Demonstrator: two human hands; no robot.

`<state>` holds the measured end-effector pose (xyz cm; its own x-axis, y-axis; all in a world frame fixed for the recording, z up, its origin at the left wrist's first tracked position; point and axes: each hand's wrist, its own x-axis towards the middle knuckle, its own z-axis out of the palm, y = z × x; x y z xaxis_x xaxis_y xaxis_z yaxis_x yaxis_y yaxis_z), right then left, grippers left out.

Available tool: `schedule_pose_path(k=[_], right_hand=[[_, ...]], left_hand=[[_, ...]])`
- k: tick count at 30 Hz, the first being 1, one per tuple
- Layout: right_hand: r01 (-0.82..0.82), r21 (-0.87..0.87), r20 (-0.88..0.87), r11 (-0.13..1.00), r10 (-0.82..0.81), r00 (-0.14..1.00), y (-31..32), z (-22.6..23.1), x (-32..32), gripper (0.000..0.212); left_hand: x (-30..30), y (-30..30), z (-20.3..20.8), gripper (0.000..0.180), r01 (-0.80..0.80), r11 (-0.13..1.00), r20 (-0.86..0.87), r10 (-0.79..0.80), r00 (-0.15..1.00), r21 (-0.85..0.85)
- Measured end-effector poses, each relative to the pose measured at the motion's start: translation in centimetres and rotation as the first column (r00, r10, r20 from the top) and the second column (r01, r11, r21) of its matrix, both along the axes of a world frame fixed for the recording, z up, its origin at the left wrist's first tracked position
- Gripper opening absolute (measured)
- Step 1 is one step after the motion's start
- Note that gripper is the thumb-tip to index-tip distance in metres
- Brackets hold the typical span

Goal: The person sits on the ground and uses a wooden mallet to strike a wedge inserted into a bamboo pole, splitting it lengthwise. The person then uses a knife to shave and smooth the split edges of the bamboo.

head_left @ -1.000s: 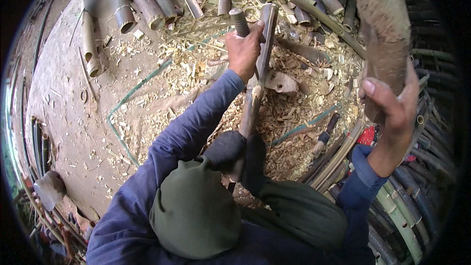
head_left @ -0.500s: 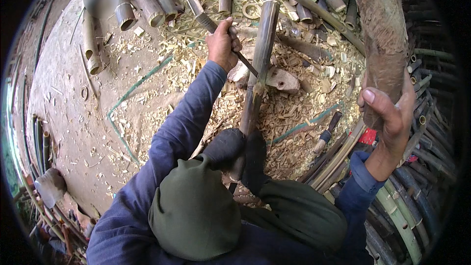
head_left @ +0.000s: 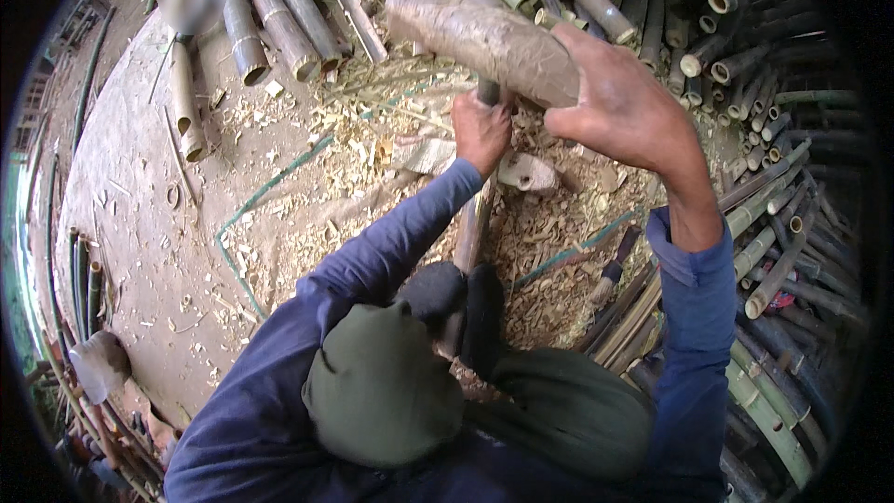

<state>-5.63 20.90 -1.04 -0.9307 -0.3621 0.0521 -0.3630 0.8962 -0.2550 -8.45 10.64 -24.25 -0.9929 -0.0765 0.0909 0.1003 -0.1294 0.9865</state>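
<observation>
My left hand is closed around the handle of a chisel, whose dark top end sticks up above my fist. Its blade is hidden behind the hand. Below it, a length of bamboo runs out from between my dark-covered feet; its far part is covered by my left hand and the mallet. My right hand grips a thick, rough wooden mallet by its near end. The mallet lies across the view just over the chisel's top; whether they touch I cannot tell.
Pale wood chips cover the ground around a wooden block with a hole. Cut bamboo tubes lie along the far side, and more bamboo is piled at the right. A dark-handled tool with a frayed end lies beside my right leg.
My right hand has swung the mallet from the far right inward, over the chisel. My left hand has shifted right, and the chisel now stands more upright over the bamboo.
</observation>
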Motion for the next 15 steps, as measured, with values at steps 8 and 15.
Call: schedule_pose_path(k=[8,15], right_hand=[[0.077,-0.439,-0.073,0.895,-0.121,0.990,-0.3,2.8,0.8,0.063],[0.190,-0.284,0.307,0.940,-0.099,0.946,2.1,-0.2,0.9,0.081]], left_hand=[[1.1,-0.9,1.3,0.046,0.007,0.982,0.097,0.011,0.995,-0.190],[0.9,-0.5,1.7,0.033,0.071,0.995,0.295,-0.047,0.954,-0.073]])
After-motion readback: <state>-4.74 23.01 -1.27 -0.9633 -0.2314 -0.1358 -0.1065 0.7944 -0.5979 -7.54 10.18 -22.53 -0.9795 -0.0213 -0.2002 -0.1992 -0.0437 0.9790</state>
